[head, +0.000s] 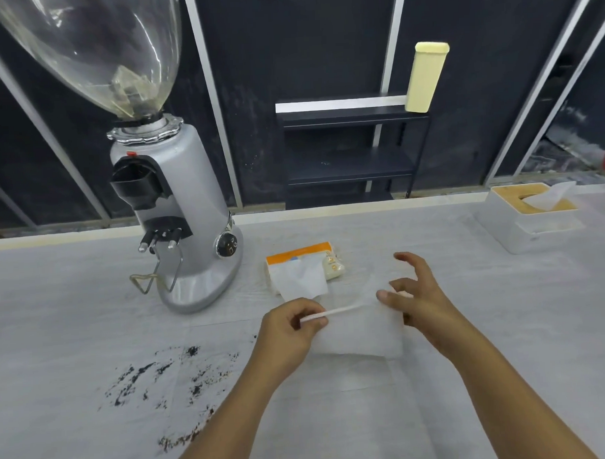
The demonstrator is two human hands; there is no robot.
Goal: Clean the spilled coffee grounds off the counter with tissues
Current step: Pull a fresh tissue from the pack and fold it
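Tissue (359,330) up off the counter (503,325), stretched flat between both hands, top edge running left to right and tilting slightly up toward the right. Left hand (291,332) pinching the near-left corner, thumb and forefinger closed tight on the folded edge. Right hand (416,294) at the far-right corner, thumb pressed to the sheet, remaining fingers splayed wide and lifted clear; a loose hold at best, hard to call a real pinch. Spilled coffee grounds (169,374) down and to the left of the tissue, well apart from it, scattered in dark flecks and smears across the pale counter, with another streak nearer the bottom edge. Left hand the nearer one to the mess, so probably a sweep leftward and toward the body. Tissue itself white, thin, faintly see-through, seemingly doubled over. Soft tissue pack (302,267) just beyond the hands, another sheet poking out. Coffee grinder (177,216) standing behind the spill, hopper nearly empty.
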